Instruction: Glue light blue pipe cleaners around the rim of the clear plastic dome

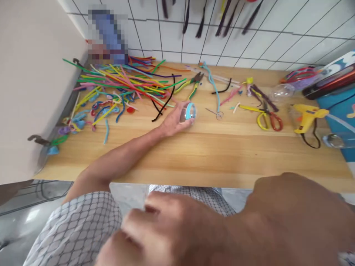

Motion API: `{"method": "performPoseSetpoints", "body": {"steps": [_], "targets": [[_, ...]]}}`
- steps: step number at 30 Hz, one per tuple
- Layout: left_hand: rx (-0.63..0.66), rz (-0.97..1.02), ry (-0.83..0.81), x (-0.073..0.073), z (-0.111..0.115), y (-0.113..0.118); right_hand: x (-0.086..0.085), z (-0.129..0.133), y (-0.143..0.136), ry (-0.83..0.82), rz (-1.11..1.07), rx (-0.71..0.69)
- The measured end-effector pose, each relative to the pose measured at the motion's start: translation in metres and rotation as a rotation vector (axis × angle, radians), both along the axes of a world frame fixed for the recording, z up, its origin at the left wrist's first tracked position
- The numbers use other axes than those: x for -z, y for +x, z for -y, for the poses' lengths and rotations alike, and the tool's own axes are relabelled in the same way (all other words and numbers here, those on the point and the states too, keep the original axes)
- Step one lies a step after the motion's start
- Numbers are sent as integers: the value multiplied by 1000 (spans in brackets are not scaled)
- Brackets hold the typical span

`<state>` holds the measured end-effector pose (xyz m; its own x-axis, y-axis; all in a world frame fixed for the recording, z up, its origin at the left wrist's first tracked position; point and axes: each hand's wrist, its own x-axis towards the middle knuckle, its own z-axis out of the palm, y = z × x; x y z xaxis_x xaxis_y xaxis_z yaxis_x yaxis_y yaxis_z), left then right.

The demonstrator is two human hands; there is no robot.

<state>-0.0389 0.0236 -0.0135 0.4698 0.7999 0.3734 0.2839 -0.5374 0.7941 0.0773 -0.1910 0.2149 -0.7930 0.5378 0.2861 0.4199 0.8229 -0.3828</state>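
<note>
My left hand [177, 119] is closed round a clear, rounded plastic ball [184, 115] with a light-blue band [190, 111] on it, resting at the middle of the wooden table [216, 155]. Close to the camera, my right hand [166, 225] is raised in front of my lap with its fingers curled in. Its inner side is turned away, so anything inside it is hidden. Beside the ball lie small metal scissors [217, 114] and a long light-blue pipe cleaner [213, 83]. Green-and-yellow pliers [191, 85] lie just behind the left hand.
A heap of coloured pipe cleaners [124, 83] covers the back left. At the right are red-and-yellow scissors [267, 118], a yellow glue gun [307, 116] and another clear plastic piece [283, 92]. A tiled wall [172, 37] closes the back; a pale panel [36, 81] stands left.
</note>
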Motion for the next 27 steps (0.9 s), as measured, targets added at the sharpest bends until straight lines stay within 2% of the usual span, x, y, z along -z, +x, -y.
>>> {"method": "performPoseSetpoints", "body": {"steps": [2,3,4,6,7,10,13,15,18,27], "targets": [[-8,-4,1,0,1,0,13,-27,31,-14,-197,-206],[-5,-9,2,-2,1,1,25,-45,48,-4,-263,-129],[1,-14,6,-4,2,1,41,-65,65,15,-308,17],[7,-35,7,-8,2,2,80,-105,94,7,-386,367],[9,-49,-9,-11,3,3,102,-124,105,2,-437,470],[-6,-61,-70,-16,6,7,158,-162,124,6,-547,589],[-38,-36,-88,-18,12,11,192,-173,127,-1,-584,613],[-54,-23,-82,-17,16,14,203,-172,124,10,-570,603],[-66,-18,-41,-15,19,15,210,-168,119,47,-528,542],[32,-40,-11,-17,19,8,212,-167,122,45,-468,501]]}}
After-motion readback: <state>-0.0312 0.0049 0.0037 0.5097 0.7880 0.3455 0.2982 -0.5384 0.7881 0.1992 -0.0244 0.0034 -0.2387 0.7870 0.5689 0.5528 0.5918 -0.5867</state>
